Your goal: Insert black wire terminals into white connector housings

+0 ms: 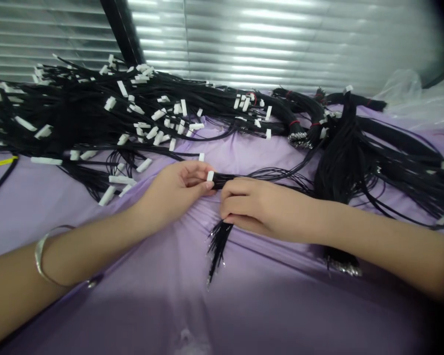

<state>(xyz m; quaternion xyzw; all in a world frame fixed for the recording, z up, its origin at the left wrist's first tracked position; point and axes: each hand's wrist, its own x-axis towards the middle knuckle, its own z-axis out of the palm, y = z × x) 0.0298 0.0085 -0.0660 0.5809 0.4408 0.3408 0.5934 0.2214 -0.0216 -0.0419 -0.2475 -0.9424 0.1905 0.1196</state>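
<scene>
Between thumb and fingers, my left hand pinches a small white connector on the end of a set of thin black wires. Just to its right, my right hand is closed over black wires. Out of its fingertips hangs a tuft of loose wire ends with tiny shiny metal tips, pointing down over the purple cloth. From behind the right hand, more thin wires run back to the right. How far the two sets join is hidden under my right hand.
Black cables with white connectors pile up along the back left. Tied wire bundles with red bands lie at the back right. A thick black bundle drapes forward beside my right forearm. Behind everything are window blinds. A clear plastic bag lies far right.
</scene>
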